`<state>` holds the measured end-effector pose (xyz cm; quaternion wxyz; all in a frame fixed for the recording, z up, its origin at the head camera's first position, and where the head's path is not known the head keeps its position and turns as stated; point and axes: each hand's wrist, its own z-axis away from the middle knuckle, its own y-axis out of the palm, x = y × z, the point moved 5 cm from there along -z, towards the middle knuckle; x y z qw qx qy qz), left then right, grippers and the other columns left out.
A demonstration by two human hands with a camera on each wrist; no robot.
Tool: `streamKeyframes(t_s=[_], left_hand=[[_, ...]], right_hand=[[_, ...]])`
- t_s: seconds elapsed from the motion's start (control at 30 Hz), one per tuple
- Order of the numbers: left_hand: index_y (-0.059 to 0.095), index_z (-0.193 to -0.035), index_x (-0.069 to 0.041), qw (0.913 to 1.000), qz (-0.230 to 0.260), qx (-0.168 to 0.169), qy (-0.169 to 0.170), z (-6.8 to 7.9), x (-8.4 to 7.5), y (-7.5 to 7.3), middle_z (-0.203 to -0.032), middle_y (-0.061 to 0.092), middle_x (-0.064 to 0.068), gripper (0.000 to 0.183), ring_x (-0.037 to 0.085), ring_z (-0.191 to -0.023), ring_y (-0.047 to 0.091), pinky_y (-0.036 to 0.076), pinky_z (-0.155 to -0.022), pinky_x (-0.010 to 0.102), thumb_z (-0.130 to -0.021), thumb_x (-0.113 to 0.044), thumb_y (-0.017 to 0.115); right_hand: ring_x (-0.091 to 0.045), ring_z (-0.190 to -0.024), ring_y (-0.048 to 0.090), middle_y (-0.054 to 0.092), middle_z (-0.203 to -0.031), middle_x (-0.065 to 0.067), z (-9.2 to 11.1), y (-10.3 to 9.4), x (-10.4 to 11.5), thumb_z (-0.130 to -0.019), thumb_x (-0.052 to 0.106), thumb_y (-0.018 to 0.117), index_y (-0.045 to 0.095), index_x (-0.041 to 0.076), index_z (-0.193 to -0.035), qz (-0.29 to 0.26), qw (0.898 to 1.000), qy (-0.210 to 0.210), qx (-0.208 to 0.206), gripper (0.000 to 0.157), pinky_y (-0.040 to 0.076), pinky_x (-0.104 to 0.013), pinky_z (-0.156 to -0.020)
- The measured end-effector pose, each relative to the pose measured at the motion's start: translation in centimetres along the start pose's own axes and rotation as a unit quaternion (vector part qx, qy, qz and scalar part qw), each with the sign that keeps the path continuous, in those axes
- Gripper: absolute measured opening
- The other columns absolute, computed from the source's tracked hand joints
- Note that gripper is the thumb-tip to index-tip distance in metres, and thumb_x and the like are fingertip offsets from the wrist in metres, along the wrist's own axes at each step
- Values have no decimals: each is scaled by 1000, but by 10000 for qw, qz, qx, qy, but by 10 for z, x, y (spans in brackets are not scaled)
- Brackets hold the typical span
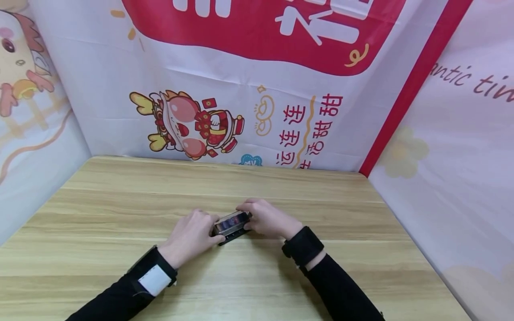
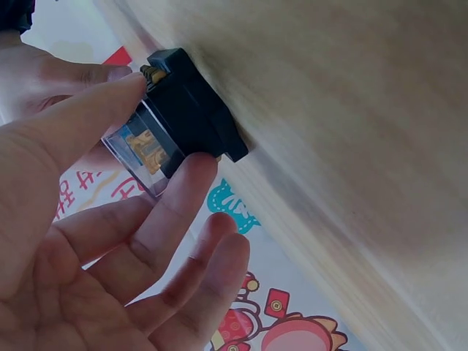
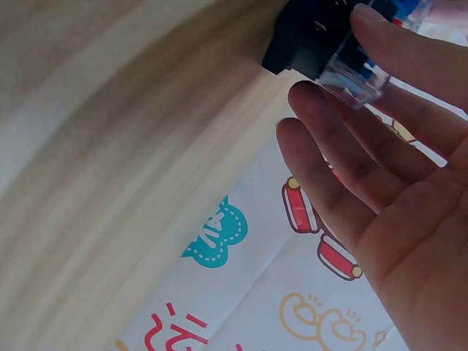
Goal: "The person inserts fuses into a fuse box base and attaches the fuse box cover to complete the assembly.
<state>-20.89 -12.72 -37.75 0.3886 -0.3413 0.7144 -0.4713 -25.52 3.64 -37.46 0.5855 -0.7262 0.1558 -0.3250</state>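
Between both hands, just above the middle of the wooden table, is a small oblong black block point(image 1: 234, 236) with a clear cover point(image 1: 230, 222) over dark and coloured parts. My left hand point(image 1: 193, 235) pinches its left end between thumb and fingers. At the right end my right hand point(image 1: 270, 220) grips it the same way. In the left wrist view, a brass-coloured piece shows at one end of the black base point(image 2: 194, 110), and gold and blue parts show through the clear housing point(image 2: 139, 150). The right wrist view catches the right thumb point(image 3: 409, 55) against the block, close over the table.
The wooden table point(image 1: 132, 200) spreads around the hands. Behind it hangs a white cloth point(image 1: 108, 102) with red lettering and a cartoon dragon. Printed cloths also flank the left and right sides. Each wrist wears a black strap point(image 1: 304, 246).
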Motion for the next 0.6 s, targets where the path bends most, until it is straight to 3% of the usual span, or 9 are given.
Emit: streamKeyframes(t_s=[0.23,0.47,0.6], left_hand=[[64,-80,-13,9989,264,233,-309,-2,9,-1,-64,48,-7,33,11,-55,44,34,-45,26,-70,-39,81],[62,-76,-15,9951,567,736,-335,-2,19,-1,-63,50,-7,29,11,-55,46,34,-49,27,-67,-34,82],[65,-81,-13,9923,713,914,-429,0,27,-4,-65,50,-6,30,11,-57,46,34,-51,27,-68,-34,83]], right_hand=[[-19,-110,55,58,-121,-9,1,-11,-1,-84,12,71,57,2,-127,196,9996,163,144,47,39,-24,-90],[-23,-93,62,60,-117,-14,19,-29,-23,-86,13,69,58,0,-123,55,9998,149,-118,41,44,-26,-79],[-24,-92,62,60,-116,-14,32,-39,-39,-86,13,70,58,-1,-122,135,9991,311,-235,40,45,-27,-79]])
